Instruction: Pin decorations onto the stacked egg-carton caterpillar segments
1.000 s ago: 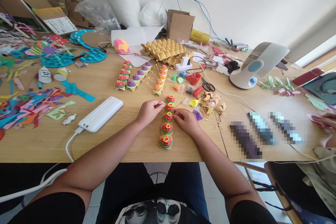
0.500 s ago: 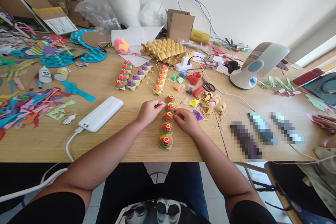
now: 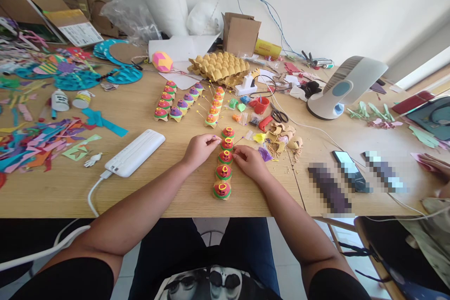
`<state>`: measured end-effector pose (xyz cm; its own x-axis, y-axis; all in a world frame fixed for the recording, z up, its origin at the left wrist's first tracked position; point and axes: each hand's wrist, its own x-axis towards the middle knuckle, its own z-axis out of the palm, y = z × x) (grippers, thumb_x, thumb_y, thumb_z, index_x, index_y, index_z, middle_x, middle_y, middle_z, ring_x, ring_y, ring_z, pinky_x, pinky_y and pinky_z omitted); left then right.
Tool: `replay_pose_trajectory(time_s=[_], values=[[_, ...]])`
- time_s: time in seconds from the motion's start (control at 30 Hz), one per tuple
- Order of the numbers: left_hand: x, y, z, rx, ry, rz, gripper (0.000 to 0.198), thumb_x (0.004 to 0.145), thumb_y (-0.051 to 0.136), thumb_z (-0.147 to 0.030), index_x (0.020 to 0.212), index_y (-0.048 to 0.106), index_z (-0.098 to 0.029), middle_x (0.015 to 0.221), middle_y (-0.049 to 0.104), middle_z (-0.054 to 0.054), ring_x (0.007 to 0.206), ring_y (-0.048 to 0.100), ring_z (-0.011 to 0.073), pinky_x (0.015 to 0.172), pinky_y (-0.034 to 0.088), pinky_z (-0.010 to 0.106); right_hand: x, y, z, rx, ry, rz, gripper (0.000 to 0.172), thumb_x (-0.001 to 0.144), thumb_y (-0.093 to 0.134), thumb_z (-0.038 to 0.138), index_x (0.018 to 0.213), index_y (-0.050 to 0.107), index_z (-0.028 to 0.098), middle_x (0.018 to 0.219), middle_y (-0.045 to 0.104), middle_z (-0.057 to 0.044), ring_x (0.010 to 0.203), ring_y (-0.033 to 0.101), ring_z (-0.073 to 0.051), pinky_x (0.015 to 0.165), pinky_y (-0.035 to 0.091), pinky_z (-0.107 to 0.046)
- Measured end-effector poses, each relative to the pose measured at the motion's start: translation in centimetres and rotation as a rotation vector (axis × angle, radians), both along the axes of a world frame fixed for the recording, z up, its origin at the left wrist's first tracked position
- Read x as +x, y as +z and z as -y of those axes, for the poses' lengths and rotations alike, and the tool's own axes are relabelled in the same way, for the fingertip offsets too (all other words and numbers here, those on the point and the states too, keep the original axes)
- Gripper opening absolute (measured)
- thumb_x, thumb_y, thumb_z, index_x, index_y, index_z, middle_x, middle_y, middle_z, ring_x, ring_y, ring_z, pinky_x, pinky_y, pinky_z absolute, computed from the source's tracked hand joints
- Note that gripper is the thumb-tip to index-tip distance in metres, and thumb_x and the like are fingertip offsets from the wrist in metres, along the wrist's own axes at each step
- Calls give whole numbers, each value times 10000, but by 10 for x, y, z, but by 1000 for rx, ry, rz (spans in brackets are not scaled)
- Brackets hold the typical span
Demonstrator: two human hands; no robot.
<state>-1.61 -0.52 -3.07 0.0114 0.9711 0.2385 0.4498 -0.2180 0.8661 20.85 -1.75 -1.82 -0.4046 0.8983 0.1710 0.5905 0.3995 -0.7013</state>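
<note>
A strip of egg-carton cups (image 3: 224,172), painted red and green with yellow rings on top, stands lengthwise in front of me. At its left side, near the far end, my left hand (image 3: 199,151) pinches; a small purple tip (image 3: 214,137) of a thin stick shows at its fingertips. My right hand (image 3: 250,161) is curled with its fingers closed against the strip's right side. Just above those fingers a thin purple-tipped stick (image 3: 242,138) slants out. What lies inside the right fingers is mostly hidden.
Other painted strips, one red (image 3: 165,99), one purple (image 3: 187,101) and one orange with yellow-tipped sticks (image 3: 215,105), stand beyond. A white power bank (image 3: 136,152) lies left; scissors (image 3: 280,115), carton scraps (image 3: 282,138), a fan (image 3: 346,86) and phones (image 3: 350,171) are right. A co-worker's hand (image 3: 434,164) shows far right.
</note>
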Motion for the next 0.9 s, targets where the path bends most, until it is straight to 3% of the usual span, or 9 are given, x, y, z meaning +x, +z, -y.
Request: replay_pose_trajectory(time_s=[0.37, 0.6, 0.9], values=[[0, 2, 0, -17, 21, 21, 267, 862, 656, -378, 937, 797, -165, 962, 814, 70, 885, 745, 221, 821, 570, 299, 0, 1, 0, -21, -4, 8, 151, 922, 634, 250, 779, 610, 207, 919, 736, -43, 847, 635, -182, 753, 441, -290], [-2, -1, 1, -45, 37, 71, 291, 839, 689, -396, 979, 798, -165, 947, 808, 73, 843, 737, 208, 795, 573, 294, 0, 5, 3, -48, -34, -16, 151, 920, 623, 282, 787, 608, 211, 785, 696, -8, 687, 551, -149, 641, 385, -269], [-2, 2, 1, -67, 26, 110, 331, 814, 713, -400, 1016, 794, -152, 918, 800, 81, 818, 724, 196, 778, 577, 292, 2, -1, 1, -54, -58, -27, 96, 898, 643, 282, 835, 639, 210, 917, 747, -26, 676, 539, -137, 642, 397, -267]])
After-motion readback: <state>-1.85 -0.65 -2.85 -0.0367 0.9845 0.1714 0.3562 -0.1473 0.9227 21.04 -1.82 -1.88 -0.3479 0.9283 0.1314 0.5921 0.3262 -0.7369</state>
